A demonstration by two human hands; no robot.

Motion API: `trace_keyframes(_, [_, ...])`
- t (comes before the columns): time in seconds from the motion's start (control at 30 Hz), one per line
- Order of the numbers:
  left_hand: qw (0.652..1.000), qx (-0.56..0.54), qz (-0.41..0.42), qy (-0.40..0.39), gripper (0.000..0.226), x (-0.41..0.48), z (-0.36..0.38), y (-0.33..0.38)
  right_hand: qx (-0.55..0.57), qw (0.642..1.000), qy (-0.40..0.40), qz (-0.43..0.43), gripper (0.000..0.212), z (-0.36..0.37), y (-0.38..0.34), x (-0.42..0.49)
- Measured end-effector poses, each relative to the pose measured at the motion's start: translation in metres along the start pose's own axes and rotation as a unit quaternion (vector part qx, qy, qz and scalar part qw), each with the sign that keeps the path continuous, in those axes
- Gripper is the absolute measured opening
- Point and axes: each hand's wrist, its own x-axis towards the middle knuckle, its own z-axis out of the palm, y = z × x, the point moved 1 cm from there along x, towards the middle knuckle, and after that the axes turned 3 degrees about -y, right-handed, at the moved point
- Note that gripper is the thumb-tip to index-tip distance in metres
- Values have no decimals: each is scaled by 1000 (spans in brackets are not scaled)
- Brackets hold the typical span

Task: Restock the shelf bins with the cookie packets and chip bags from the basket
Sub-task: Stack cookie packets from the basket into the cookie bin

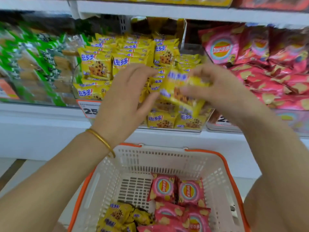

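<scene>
Pinching crinkly yellow cookie packets (182, 96), right hand (220, 91).

Cookie packets (120, 215) lie left of chip bags (177, 196) (in the basket (167, 160))

The right hand (215, 87) pinched a blurred bunch of yellow cookie packets (180, 92) above the cookie bin (168, 130). Just left of that grip, the left hand (127, 92) touched the bin's stock (98, 66) (fingers loosely spread). Well below the grip, the basket (167, 158) held pink chip bags (163, 188), 2 standing upright.
</scene>
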Motion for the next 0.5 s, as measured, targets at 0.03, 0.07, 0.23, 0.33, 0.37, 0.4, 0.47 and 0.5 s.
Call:
trace_keyframes(0.03, [999, 44, 22, 13, 38, 2, -3, -4, -24, 999, 30, -20, 33, -3, -7, 14])
trace_keyframes(0.07, [996, 76, 38, 13, 38, 3, -4, -9, -49, 997, 57, -35, 37, -4, -12, 29])
trace_keyframes(0.23, [983, 170, 37, -56, 45, 2, 12, -36, -223, 962, 144, -58, 42, 3, -10, 107])
trace_keyframes(0.33, [981, 175, 29, -81, 48, 0, 15, -45, -256, 955, 140, -52, 38, 11, -3, 137])
trace_keyframes(0.37, [980, 175, 31, -84, 49, -1, 16, -47, -259, 954, 138, -55, 39, 13, 0, 144])
trace_keyframes(0.4, [981, 174, 33, -85, 50, -1, 16, -48, -259, 954, 140, -57, 40, 14, 1, 149])
trace_keyframes(0.47, [981, 171, 34, -80, 50, 0, 16, -49, -241, 958, 146, -58, 41, 15, 5, 155])
trace_keyframes(0.5, [982, 170, 36, -77, 50, 0, 16, -50, -235, 959, 144, -59, 41, 17, 8, 156])
